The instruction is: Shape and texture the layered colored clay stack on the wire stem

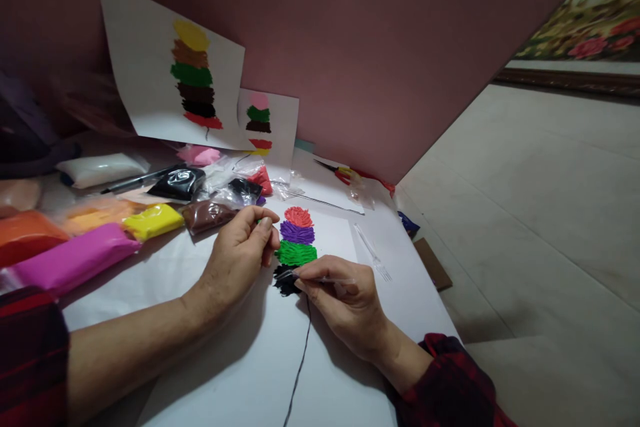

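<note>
Pink wall [350, 47] at twelve o'clock; right hand [345, 299] pinches a clear tool [294, 273] on black clay [286, 285], at green clay's [297, 253] six o'clock; left hand [244, 245], at ten, seemingly pinches a green bit [259, 221]; light, short strokes should suit.

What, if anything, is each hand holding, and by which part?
The right hand pinches a clear plastic tool near its end at the black clay. The left hand pinches a green bit, too small to tell by which part.
</note>
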A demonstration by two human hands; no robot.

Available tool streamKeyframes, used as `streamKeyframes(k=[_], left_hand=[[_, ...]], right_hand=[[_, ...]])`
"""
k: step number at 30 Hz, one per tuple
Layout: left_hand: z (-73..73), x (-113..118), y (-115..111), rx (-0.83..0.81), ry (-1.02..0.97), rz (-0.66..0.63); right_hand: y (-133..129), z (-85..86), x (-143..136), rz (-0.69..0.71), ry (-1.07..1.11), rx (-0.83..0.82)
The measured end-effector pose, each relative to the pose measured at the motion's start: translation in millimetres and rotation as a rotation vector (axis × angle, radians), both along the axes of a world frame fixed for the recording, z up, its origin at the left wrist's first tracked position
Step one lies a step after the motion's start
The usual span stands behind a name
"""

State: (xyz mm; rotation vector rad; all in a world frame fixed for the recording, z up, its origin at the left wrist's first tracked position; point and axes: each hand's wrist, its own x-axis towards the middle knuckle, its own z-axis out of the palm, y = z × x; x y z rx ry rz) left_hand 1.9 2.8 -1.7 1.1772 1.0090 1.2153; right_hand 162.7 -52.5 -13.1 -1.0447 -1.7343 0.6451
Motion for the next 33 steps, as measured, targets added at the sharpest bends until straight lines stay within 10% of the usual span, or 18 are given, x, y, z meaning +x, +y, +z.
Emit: streamKeyframes(k=[8, 17, 33], left_hand=[[1.6, 0.1, -1.7, -0.009, 0.002, 0.008], [2.1, 0.0, -1.2, -0.022, 0.026, 0.016], [4.3, -0.2, -2.1, -0.018, 0.032, 0.018]], right_hand=[[-3.2, 8.0, 1.2, -0.044, 0.022, 0.094], [15.1, 18.1, 50.0, -0.506, 0.098, 0.093], [29.7, 25.5, 99.0, -0.846, -0.767, -0.230]])
